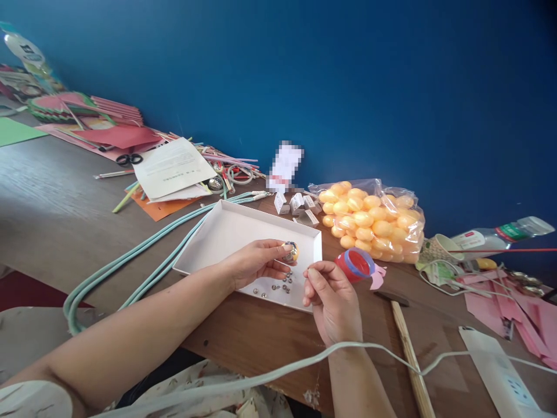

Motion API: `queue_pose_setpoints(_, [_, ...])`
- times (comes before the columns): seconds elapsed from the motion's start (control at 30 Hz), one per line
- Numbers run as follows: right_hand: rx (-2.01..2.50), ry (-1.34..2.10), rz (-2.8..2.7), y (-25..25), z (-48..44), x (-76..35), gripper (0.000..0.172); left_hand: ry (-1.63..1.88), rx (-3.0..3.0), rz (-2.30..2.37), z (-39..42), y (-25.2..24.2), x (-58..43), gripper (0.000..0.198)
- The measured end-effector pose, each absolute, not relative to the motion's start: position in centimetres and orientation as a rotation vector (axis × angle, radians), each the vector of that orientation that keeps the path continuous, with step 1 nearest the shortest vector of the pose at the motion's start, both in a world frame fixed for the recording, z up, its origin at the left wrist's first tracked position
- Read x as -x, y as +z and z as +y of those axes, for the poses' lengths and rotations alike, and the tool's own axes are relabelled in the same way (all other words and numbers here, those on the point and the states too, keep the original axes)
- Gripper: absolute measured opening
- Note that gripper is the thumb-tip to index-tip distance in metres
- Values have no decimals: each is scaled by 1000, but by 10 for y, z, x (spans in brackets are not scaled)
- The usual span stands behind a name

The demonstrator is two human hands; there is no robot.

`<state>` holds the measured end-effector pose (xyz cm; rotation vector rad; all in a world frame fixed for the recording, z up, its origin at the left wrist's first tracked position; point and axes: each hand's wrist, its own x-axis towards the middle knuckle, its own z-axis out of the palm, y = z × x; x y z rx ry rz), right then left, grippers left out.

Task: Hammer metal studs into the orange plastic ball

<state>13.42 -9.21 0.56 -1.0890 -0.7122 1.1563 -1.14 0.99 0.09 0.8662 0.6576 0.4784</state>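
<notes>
My left hand (256, 261) is closed around a small round shiny thing (291, 252), silver with a yellow edge, above a shallow white box lid (243, 223). My fingers cover part of it, and its exact kind is unclear. To the right, at the lid's near right corner, my right hand (331, 299) has thumb and forefinger pinched together. Whatever sits in that pinch, if anything, is hidden. Several tiny silver metal pieces (285, 287) lie in the lid between both hands.
A clear bag of orange balls (369, 220) and a red cup (348, 266) stand right of the lid. Pale green cords (152, 255) loop on the left. A white cable (278, 377) crosses in front. A wooden-handled tool (411, 354) and power strip (496, 366) lie at right.
</notes>
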Motion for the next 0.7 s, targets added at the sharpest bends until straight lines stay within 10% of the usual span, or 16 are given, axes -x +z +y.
queue_pose_setpoints(0.7, [1148, 1085, -762, -3, -93, -134, 14, 474, -845, 650, 8, 4, 11, 29])
